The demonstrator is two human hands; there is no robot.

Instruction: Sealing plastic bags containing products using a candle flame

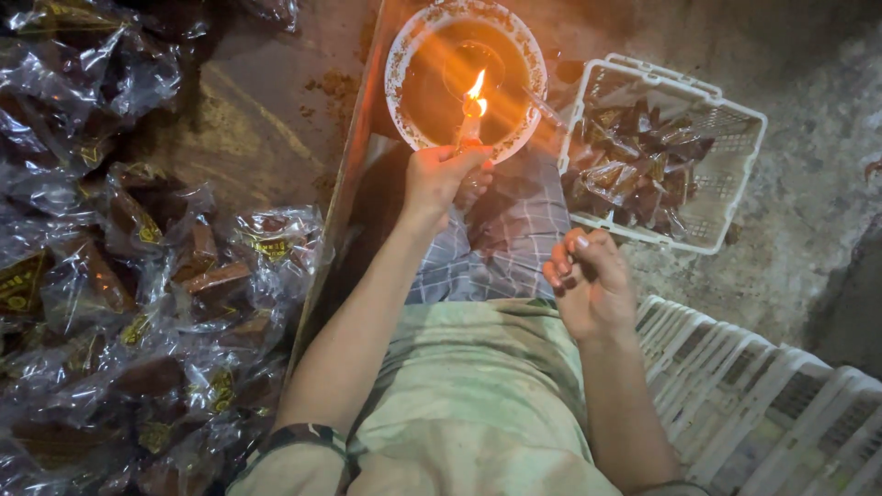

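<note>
Heap of clear-wrapped brown packets (pixel 138 303) left of the left hand, white basket (pixel 735 174) of packets beyond the right hand, patterned bowl (pixel 404 55) just past the left hand, left hand (pixel 441 174) gripping a lit candle (pixel 471 115), right hand (pixel 588 276) loosely curled, empty.

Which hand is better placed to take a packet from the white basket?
The right hand, probably. It holds nothing visible, fingers curled, and is just beside the basket of packets. The left hand is busy: it holds the lit candle over the bowl.
</note>
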